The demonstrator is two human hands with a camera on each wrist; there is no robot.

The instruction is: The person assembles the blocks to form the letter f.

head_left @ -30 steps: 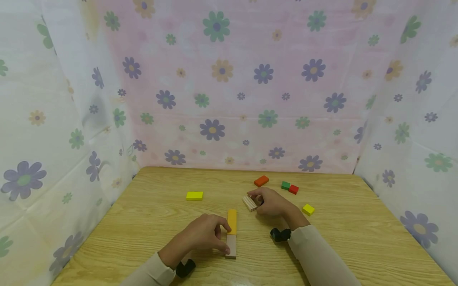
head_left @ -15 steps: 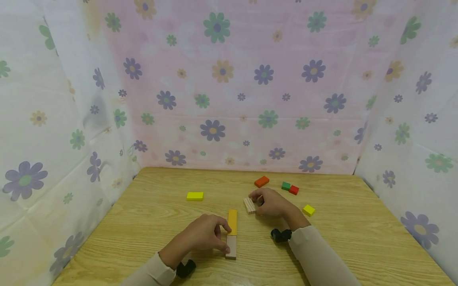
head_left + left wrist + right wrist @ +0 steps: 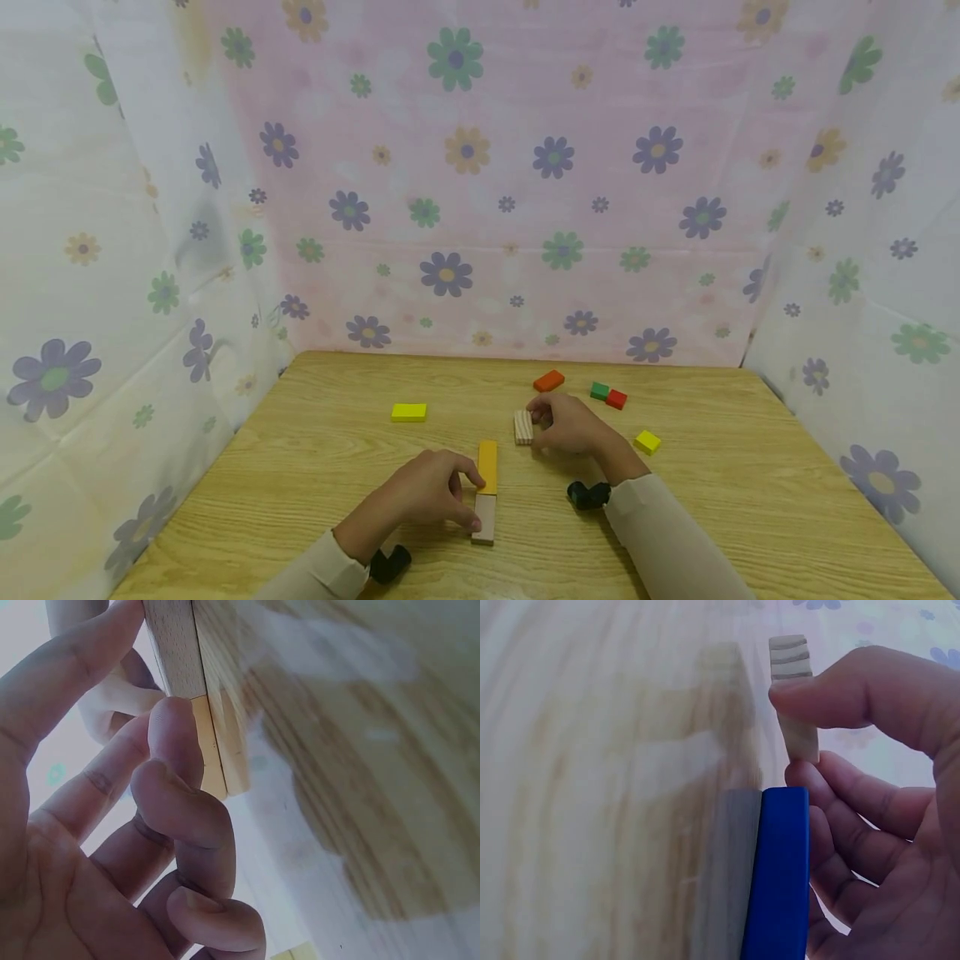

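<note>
two hands are working with wooden blocks on the table [image 3: 315, 450].
the left hand [image 3: 427, 493] is curling its fingers [image 3: 180, 787] around a row of two blocks, pinching where the orange block [image 3: 487, 465] is meeting the plain block [image 3: 484, 518] end to end, both lying flat just right of the fingertips. the right hand [image 3: 573, 423] is gripping a striped wooden block [image 3: 523, 427] between thumb and fingers, holding it on edge at the left of its fingertips; in the right wrist view a blue block [image 3: 778, 877] is lying just under these fingers.
</note>
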